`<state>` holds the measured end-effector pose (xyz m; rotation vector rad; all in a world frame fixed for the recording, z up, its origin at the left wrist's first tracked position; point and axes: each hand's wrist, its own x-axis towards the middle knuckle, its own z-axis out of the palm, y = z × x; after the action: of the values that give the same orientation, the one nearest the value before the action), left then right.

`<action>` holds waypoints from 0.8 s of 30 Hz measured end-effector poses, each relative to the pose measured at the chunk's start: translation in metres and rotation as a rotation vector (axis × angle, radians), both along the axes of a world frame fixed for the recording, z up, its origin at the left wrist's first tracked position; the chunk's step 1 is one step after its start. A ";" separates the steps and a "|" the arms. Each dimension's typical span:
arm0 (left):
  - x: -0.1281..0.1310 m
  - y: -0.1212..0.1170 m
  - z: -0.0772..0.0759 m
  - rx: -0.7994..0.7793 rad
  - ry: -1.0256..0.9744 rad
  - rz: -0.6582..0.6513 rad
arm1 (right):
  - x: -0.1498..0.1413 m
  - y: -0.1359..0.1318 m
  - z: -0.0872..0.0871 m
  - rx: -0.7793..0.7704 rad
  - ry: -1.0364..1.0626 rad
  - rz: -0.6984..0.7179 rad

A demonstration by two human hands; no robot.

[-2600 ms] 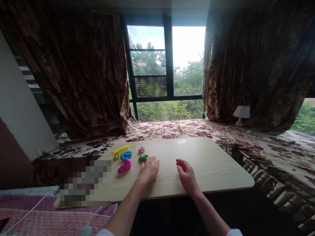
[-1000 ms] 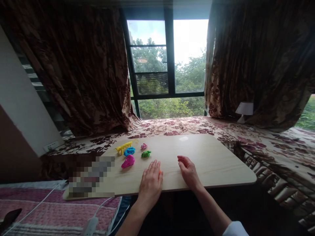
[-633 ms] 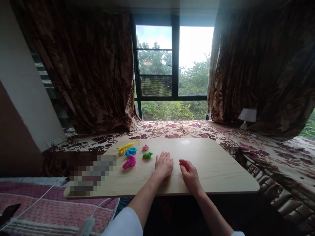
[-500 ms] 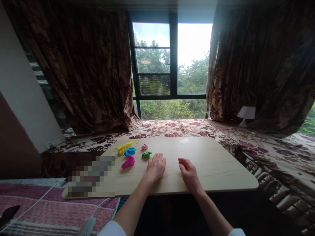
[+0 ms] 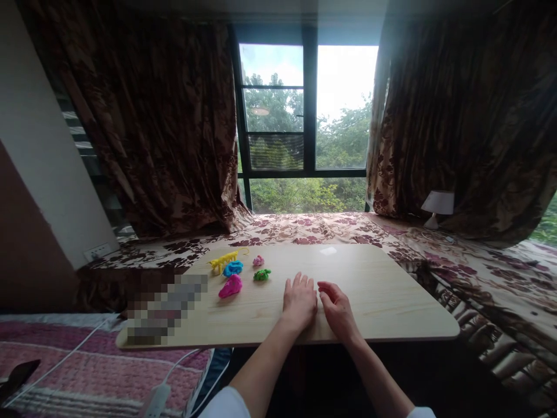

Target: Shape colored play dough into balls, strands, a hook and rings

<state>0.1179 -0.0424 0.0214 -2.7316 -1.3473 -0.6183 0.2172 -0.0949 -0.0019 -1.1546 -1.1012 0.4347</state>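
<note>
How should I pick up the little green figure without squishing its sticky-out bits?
Probably pinch the green figure gently around its chunky middle, from above. Small bits stick out around its sides, so avoid squeezing those. The left hand is nearer, so come in from the right; the pink lump sits just beyond it.

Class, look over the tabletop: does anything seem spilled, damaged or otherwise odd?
Yes: a pixelated patch covers much of the left end of the table, hiding what lies there. No spill or damage shows; the green piece and magenta piece rest apart, left of the left hand.
</note>
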 end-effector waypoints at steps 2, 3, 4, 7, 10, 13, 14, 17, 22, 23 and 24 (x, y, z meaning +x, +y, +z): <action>0.001 0.021 0.004 -0.033 -0.005 0.047 | 0.000 -0.001 0.002 -0.004 -0.010 0.001; -0.003 0.030 0.004 -0.049 -0.007 0.068 | -0.001 -0.002 0.002 -0.008 -0.015 -0.002; -0.010 0.036 0.004 -0.064 -0.010 0.085 | -0.001 -0.002 0.003 -0.011 -0.017 -0.005; -0.040 0.035 0.001 -0.079 -0.027 0.117 | -0.001 -0.004 0.005 -0.019 -0.013 -0.009; -0.067 0.010 -0.006 -0.069 -0.046 0.137 | -0.001 -0.004 0.005 -0.025 -0.014 -0.008; -0.072 -0.021 -0.013 0.065 -0.074 0.049 | -0.001 -0.004 0.004 -0.021 -0.011 -0.004; -0.067 -0.028 -0.015 0.102 -0.069 0.008 | -0.001 -0.003 0.004 -0.017 -0.011 -0.004; -0.040 -0.033 -0.014 0.147 -0.031 -0.069 | -0.001 -0.002 0.002 -0.005 -0.022 -0.008; -0.001 0.009 -0.001 0.016 0.003 0.035 | 0.000 -0.001 0.001 0.002 -0.044 -0.012; -0.001 0.020 0.002 -0.005 0.000 0.060 | 0.000 -0.001 0.001 -0.003 -0.042 -0.007; -0.004 0.029 0.004 -0.025 -0.002 0.084 | 0.000 -0.001 0.001 -0.008 -0.038 -0.003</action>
<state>0.1137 -0.0130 0.0253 -2.6781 -1.4715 -0.6026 0.2175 -0.0955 -0.0010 -1.1755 -1.1315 0.4161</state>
